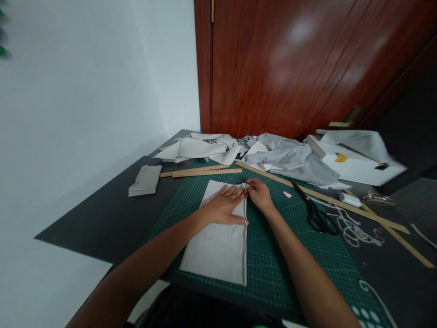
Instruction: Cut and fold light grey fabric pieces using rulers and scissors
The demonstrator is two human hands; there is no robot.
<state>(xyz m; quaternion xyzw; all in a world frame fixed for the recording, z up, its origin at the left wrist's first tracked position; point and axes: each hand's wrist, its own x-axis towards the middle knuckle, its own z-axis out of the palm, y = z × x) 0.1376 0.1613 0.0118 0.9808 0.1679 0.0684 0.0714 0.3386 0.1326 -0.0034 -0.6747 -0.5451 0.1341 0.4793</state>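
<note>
A pale, off-white piece of fabric (218, 253) lies flat on the green cutting mat (273, 273), its long side running toward me. My left hand (227, 205) rests on its upper part with the fingers spread and the palm down. At the fabric's far right corner, my right hand (259, 193) has its fingers pinched together on the edge. The exact bit between those fingertips is too small to make out, but it appears to be the fabric's corner.
Black scissors (316, 214), white cord (351, 228), a pink chalk piece (287, 194) and a long wooden ruler (327, 199) lie to the right. Folded cloth (145, 180) sits at left. Crumpled fabric (283, 152) and a white box (362, 164) stand along the back.
</note>
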